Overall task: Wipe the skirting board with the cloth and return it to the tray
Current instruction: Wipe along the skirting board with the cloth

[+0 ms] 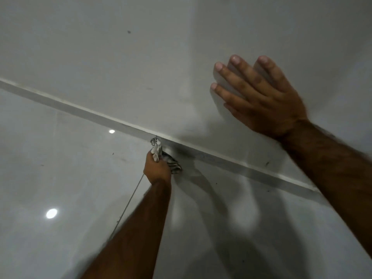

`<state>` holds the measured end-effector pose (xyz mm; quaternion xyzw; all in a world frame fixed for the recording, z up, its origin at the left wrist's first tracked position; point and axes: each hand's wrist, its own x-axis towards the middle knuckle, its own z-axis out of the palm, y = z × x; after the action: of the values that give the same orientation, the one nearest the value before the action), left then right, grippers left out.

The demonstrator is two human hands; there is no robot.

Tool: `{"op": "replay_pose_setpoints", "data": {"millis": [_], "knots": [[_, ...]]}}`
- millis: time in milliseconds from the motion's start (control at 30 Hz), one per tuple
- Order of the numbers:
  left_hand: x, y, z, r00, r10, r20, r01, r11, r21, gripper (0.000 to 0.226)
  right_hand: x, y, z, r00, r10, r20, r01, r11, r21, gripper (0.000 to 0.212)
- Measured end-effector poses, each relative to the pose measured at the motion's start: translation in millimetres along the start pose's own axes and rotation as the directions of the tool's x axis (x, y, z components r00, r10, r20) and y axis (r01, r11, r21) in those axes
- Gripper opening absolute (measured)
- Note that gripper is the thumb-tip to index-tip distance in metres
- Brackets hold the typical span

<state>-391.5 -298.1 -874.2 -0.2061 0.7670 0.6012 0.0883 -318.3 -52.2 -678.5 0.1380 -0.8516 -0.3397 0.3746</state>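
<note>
A pale grey skirting board (pixel 84 112) runs diagonally from the upper left to the lower right, where the white wall meets the floor. My left hand (pixel 157 168) is shut on a bunched white cloth with dark stripes (pixel 161 153). The cloth is pressed against the skirting board near the middle of the view. My right hand (pixel 257 97) rests flat on the wall above the board, fingers spread, holding nothing. No tray is in view.
The glossy grey floor tiles (pixel 60 168) reflect two ceiling lights. A thin grout line (pixel 128 202) runs along my left forearm. The white wall (pixel 141 47) carries a few small dark marks.
</note>
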Motion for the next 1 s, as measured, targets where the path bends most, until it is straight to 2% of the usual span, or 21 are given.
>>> {"op": "replay_pose_setpoints", "data": {"millis": [133,300,367,400,467,533,600,667,700,767,800,867,933,1000], "knots": [[23,-1,26,0.999,-0.005,0.053,0.007,0.999,-0.032,0.046,1,-3,3,1.0,0.007,-0.028,-0.007,1.0,-0.021,0.042],[4,-11,67,0.971,-0.115,0.208,0.151,0.974,-0.166,0.065,3,-7,5,0.996,0.032,-0.084,-0.033,0.999,-0.009,0.037],[-14,-30,75,0.927,-0.112,0.357,0.209,0.947,-0.245,0.054,3,-8,6,0.997,0.033,-0.076,-0.033,0.999,-0.008,0.038],[-25,-39,77,0.879,-0.129,0.459,0.266,0.931,-0.249,0.051,2,-8,6,0.997,0.034,-0.07,-0.035,0.999,-0.012,0.039],[-38,-56,75,0.803,-0.128,0.583,0.279,0.944,-0.176,0.047,1,-7,6,0.998,0.036,-0.058,-0.037,0.999,-0.017,0.04],[-36,-48,68,0.825,-0.119,0.553,0.299,0.921,-0.249,0.038,1,-6,5,0.998,0.04,-0.053,-0.041,0.999,-0.008,0.04],[-1,-39,60,0.924,-0.126,0.361,0.265,0.892,-0.366,0.031,1,-7,5,0.998,0.044,-0.052,-0.044,0.999,0.002,0.04],[47,-27,52,0.973,-0.131,0.192,0.205,0.873,-0.443,0.037,1,-7,5,0.998,0.034,-0.047,-0.034,0.999,-0.003,0.039],[66,-22,46,0.977,-0.129,0.167,0.195,0.857,-0.477,0.048,2,-7,6,0.998,0.031,-0.049,-0.031,0.999,-0.009,0.039],[78,-9,36,0.979,-0.141,0.148,0.199,0.829,-0.522,0.068,3,-8,7,0.997,0.036,-0.071,-0.038,0.999,-0.026,0.037],[77,-7,34,0.979,-0.149,0.142,0.202,0.822,-0.532,0.069,3,-8,7,0.996,0.04,-0.08,-0.043,0.999,-0.032,0.036],[64,-11,44,0.979,-0.147,0.139,0.198,0.833,-0.517,0.055,2,-10,8,0.996,0.043,-0.084,-0.046,0.998,-0.039,0.037],[42,-24,59,0.976,-0.114,0.183,0.182,0.89,-0.417,0.045,2,-9,8,0.996,0.046,-0.075,-0.049,0.998,-0.032,0.037],[16,-41,73,0.952,-0.045,0.301,0.13,0.955,-0.268,0.058,4,-10,8,0.995,0.061,-0.079,-0.062,0.998,-0.012,0.036]]}}
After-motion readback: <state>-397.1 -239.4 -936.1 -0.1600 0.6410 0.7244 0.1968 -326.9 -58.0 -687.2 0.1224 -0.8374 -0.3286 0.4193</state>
